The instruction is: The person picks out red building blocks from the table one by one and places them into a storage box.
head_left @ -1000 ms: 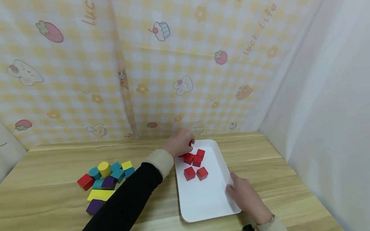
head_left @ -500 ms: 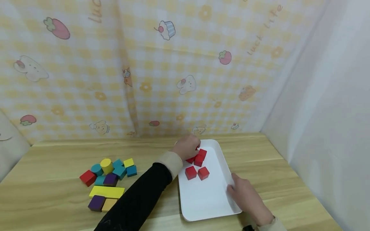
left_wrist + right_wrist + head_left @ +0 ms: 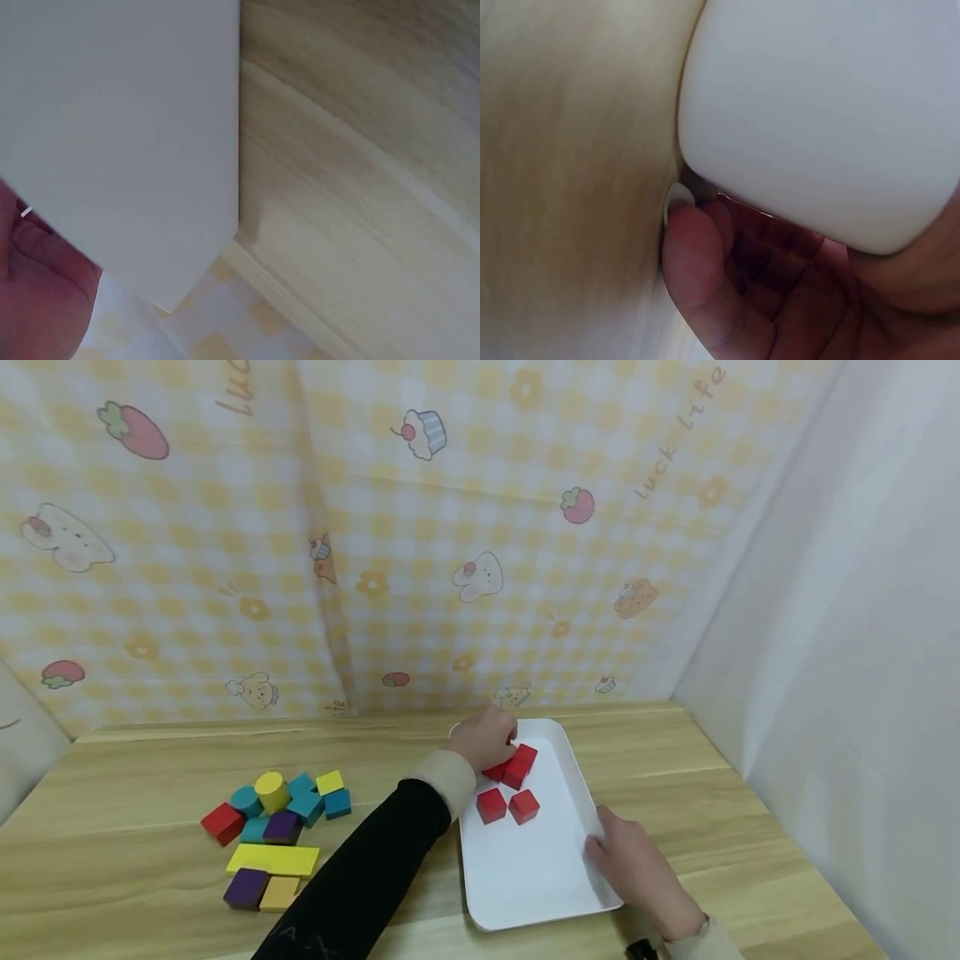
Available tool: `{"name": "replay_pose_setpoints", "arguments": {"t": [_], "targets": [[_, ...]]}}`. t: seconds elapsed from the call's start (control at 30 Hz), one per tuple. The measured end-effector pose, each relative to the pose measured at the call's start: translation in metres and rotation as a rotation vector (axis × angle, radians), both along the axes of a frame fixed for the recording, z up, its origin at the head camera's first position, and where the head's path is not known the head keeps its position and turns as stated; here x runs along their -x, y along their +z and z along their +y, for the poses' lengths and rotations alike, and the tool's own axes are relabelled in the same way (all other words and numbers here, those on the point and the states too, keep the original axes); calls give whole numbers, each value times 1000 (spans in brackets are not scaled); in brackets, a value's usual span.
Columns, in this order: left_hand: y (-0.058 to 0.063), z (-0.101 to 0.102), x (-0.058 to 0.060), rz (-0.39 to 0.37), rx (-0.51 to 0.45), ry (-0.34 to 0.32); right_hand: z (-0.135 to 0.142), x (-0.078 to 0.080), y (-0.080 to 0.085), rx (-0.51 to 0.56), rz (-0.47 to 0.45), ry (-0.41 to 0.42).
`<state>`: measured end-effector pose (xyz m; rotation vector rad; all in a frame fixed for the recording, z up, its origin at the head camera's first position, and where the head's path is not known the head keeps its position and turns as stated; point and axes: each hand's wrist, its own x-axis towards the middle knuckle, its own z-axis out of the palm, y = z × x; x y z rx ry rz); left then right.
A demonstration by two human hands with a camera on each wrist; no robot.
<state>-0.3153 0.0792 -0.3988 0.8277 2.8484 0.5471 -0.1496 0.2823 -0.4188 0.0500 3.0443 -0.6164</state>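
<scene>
My left hand (image 3: 483,737) is over the far left corner of the white tray (image 3: 543,877), fingers curled down. It pinches a red cube (image 3: 511,740), mostly hidden by the fingers. Several red cubes lie in the tray, some close beside that hand; two sit apart nearer the middle, a left one (image 3: 491,806) and a right one (image 3: 524,807). My right hand (image 3: 637,868) grips the tray's right side near the front corner, thumb over the rim. In the left wrist view a pale surface hides most of the left hand (image 3: 45,292). The right wrist view shows curled fingers (image 3: 697,255) against a white surface.
Left on the wooden table (image 3: 135,827) lies a group of blocks: a red block (image 3: 222,824), a yellow cylinder (image 3: 272,792), a long yellow block (image 3: 273,860), a purple block (image 3: 246,889) and several teal ones. A checked cloth (image 3: 420,543) hangs behind; a white wall (image 3: 847,610) stands right.
My left hand has moved right, further over the tray and its red cubes. A pale wooden block that the left arm covered now shows. The right hand keeps its grip.
</scene>
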Motion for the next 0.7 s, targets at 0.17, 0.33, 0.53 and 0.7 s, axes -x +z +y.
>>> {"name": "replay_pose_setpoints", "arguments": {"t": [0.17, 0.33, 0.53, 0.7], "targets": [[2, -4, -2, -5, -42, -5, 0, 1, 1, -8, -10, 1], [4, -6, -3, 5, -39, -16, -2, 1, 1, -9, -15, -4], [5, -10, -7, 14, -20, -21, -3, 1, 0, -5, -40, -7], [18, -21, -20, 103, 5, -59, 0, 0, 0, -8, -50, -11]]}}
